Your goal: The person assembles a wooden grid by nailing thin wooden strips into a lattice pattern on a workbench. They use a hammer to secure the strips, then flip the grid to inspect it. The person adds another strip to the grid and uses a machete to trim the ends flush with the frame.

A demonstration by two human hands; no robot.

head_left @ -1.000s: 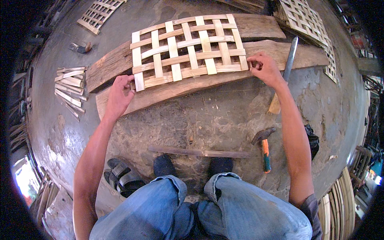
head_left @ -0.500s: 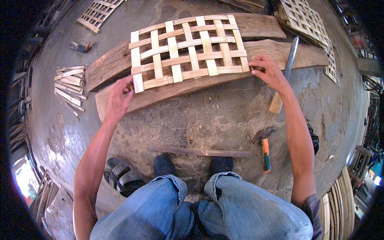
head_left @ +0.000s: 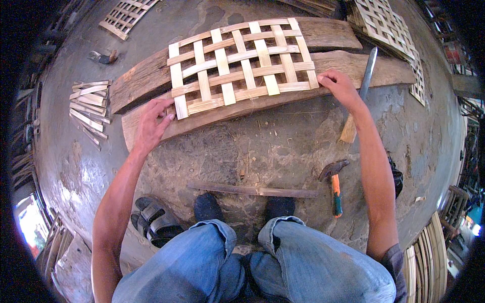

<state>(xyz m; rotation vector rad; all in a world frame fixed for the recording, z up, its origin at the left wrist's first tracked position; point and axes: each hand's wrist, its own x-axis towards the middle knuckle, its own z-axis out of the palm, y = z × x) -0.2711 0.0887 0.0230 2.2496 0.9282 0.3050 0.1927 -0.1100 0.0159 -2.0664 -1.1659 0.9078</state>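
Observation:
A woven lattice panel (head_left: 264,65) of pale flat wooden or bamboo strips lies across two rough planks (head_left: 227,115). My left hand (head_left: 153,123) is at the panel's near left corner, thumb and fingers apart, fingertips against the end strip. At the opposite near corner, my right hand (head_left: 339,87) has thumb and forefinger pinched on the panel's right edge; the exact grip is partly hidden by the fingers. A long blade with a wooden handle (head_left: 348,129) leans on the plank beside my right wrist.
A hammer (head_left: 336,194) with an orange and green handle lies right of my feet, and a thin strip (head_left: 252,190) crosses before them. Sandals (head_left: 155,219) sit at left. Loose strips (head_left: 91,108) lie farther left; finished lattices (head_left: 386,28) are stacked at far right.
The panel has shifted slightly to the right and turned a little, its near left corner coming toward me. The fingers of my left hand have straightened somewhat; my right hand has moved slightly.

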